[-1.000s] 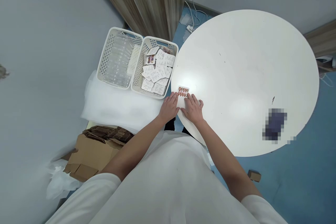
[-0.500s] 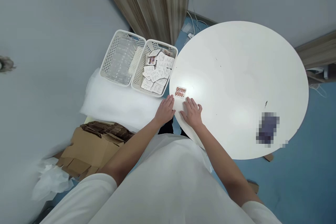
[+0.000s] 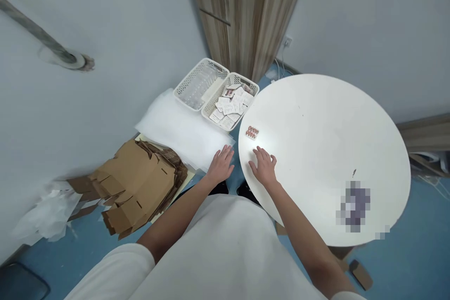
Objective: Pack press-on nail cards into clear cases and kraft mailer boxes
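A small flat pack of reddish, nail-shaped pieces in two rows, like press-on nails (image 3: 252,132), lies near the left edge of the round white table (image 3: 326,150). My right hand (image 3: 264,167) is just below the pack, over the tabletop, with fingers apart and nothing in them. Whether its fingertips touch the table I cannot tell. My left hand (image 3: 220,167) is off the table's left side, fingers stretched out and holding nothing. It is nearest to the white foam sheets (image 3: 183,126).
A white basket (image 3: 230,124) full of printed cards stands beside another basket (image 3: 183,89) with clear plastic trays. Folded brown cardboard boxes (image 3: 140,183) are stacked at lower left. A blurred dark object (image 3: 356,206) lies on the table's right part. Behind stands a wood-grain cabinet (image 3: 242,23).
The camera view has tilted up, so the table and baskets appear lower. My left hand has come away from the table edge, and both hands are now farther from the pack.
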The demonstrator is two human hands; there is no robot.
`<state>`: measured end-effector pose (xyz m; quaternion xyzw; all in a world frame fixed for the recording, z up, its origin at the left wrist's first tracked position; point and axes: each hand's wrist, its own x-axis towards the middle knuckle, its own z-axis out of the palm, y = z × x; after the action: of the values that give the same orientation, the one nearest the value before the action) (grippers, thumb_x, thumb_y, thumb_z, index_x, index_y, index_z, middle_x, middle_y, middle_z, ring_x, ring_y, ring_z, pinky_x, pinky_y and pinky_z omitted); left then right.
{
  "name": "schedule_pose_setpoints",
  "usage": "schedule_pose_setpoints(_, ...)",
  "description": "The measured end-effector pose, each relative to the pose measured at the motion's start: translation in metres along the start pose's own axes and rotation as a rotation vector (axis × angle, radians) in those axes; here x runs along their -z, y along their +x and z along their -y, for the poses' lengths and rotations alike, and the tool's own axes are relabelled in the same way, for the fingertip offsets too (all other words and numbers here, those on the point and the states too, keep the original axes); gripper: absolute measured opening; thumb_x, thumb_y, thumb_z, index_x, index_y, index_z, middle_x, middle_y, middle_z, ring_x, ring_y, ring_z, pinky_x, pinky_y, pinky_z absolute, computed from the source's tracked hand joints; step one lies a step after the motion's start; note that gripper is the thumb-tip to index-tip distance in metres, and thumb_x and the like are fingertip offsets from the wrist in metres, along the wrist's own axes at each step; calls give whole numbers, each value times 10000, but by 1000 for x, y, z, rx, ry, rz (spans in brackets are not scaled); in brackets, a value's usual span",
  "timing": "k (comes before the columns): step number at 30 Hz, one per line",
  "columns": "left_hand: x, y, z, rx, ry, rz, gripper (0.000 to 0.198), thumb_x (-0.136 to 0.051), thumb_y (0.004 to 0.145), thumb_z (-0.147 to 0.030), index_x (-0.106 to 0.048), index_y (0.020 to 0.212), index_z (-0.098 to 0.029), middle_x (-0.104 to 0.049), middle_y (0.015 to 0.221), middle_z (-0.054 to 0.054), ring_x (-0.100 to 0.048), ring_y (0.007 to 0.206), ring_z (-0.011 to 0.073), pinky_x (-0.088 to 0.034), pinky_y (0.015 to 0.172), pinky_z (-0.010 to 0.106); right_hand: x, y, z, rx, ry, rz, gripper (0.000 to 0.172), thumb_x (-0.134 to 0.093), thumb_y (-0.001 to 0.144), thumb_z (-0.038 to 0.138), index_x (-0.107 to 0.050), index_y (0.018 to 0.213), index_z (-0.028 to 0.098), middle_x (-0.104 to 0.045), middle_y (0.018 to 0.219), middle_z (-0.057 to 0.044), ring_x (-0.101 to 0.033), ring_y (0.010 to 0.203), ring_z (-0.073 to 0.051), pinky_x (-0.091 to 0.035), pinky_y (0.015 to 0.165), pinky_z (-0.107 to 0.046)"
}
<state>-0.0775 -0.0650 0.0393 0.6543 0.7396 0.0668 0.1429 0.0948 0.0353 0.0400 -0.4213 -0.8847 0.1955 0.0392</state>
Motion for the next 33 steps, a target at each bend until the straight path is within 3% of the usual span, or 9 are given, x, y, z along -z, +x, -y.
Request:
schedule_pose_setpoints(6,37,-6,46,28,6,-62,446,-421,816,-295,-430,1240,-157,-368,1379,116,-223,1324,249,-226,1041,429,6,35,53,59,34,-33,390,-368,850,318,-422,1219,204,-458,1314,-117,-404,1185,-242,-184,965,-452)
schedule_pose_setpoints(13,69,-7,101,76,-56,-55,429,-447,813,-334,-464,1204,-158,-431,1326,124,-317,1272,260,-285,994,435,5,74,104,170,4,277,379,-400,837,351,-456,1194,236,-546,1214,-86,-513,1068,-228,-234,942,-473)
schedule_pose_setpoints(15,76,-6,113,83,-67,-39,428,-453,811,-339,-463,1201,-164,-463,1296,123,-368,1236,249,-308,974,423,7,84,114,179,-26,292,373,-406,833,345,-466,1185,238,-542,1222,-85,-495,1096,-234,-222,951,-489)
schedule_pose_setpoints(18,84,1,126,96,-58,-16,408,-460,806,-326,-471,1184,-175,-492,1262,120,-408,1199,243,-313,961,421,12,103,127,144,-84,205,372,-415,822,321,-475,1179,237,-470,1304,-92,-383,1213,-264,-182,964,-531)
schedule_pose_setpoints(22,94,20,146,133,-14,-10,411,-469,801,-360,-482,1169,-178,-481,1270,121,-360,1234,267,-253,995,447,13,142,141,115,-115,107,406,-428,802,308,-457,1198,226,-439,1334,-89,-288,1273,-285,-118,979,-565)
schedule_pose_setpoints(27,106,57,178,245,-12,-32,576,-432,799,-506,-402,1265,-169,-387,1352,139,-242,1297,301,-182,1021,474,0,206,157,142,-96,141,480,-402,782,215,-383,1262,201,-564,1192,-109,-315,1258,-278,-68,980,-578)
schedule_pose_setpoints(33,98,103,213,303,-67,-40,687,-446,738,-630,-418,1273,-199,-242,1433,147,-109,1329,361,-61,1022,537,-31,276,168,251,-52,186,450,-386,782,175,-412,1231,185,-616,1108,-114,-336,1242,-278,-14,983,-565)
